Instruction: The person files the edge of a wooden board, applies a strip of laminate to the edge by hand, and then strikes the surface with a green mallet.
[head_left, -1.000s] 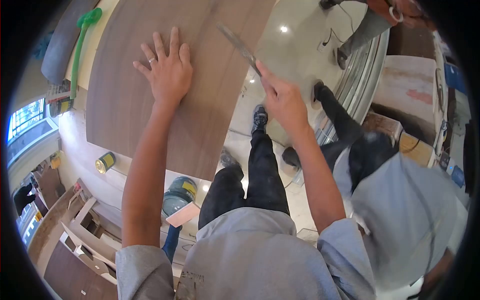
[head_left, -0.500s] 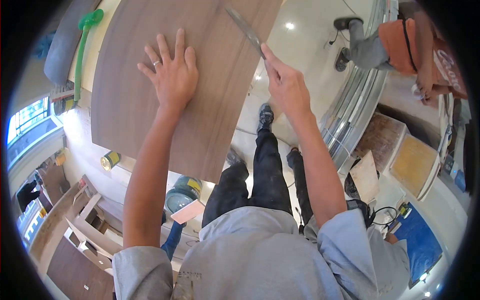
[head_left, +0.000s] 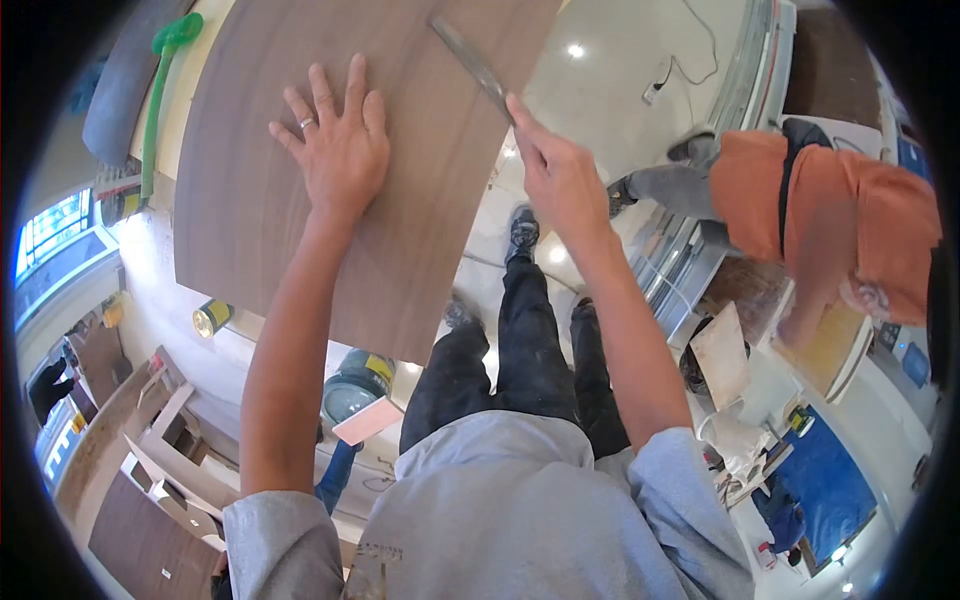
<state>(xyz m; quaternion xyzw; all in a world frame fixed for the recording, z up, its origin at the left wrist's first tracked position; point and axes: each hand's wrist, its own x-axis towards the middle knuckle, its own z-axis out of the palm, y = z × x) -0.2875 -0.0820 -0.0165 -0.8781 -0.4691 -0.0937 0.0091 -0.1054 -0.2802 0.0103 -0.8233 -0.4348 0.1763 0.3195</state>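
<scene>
A brown wood-grain panel (head_left: 420, 230) stretches out in front of me. My left hand (head_left: 342, 155) lies flat on it with the fingers spread, a ring on one finger. Gripped in my right hand (head_left: 562, 170) is a long metal file (head_left: 470, 62), its blade reaching up and left over the panel near the right edge. The file's handle end is hidden inside my fist, which is just outside that edge.
A green-headed hammer (head_left: 165, 90) lies left of the panel. Below the panel stand a yellow-labelled tin (head_left: 211, 318) and a bucket (head_left: 350, 392). A person in an orange shirt (head_left: 770, 190) is at the right, by stacked metal profiles (head_left: 672, 262). A cable (head_left: 690, 75) runs across the floor.
The file and my right hand have shifted slightly up and left along the panel. My left hand stays flat in place. The person in orange has come lower and closer at the right.
</scene>
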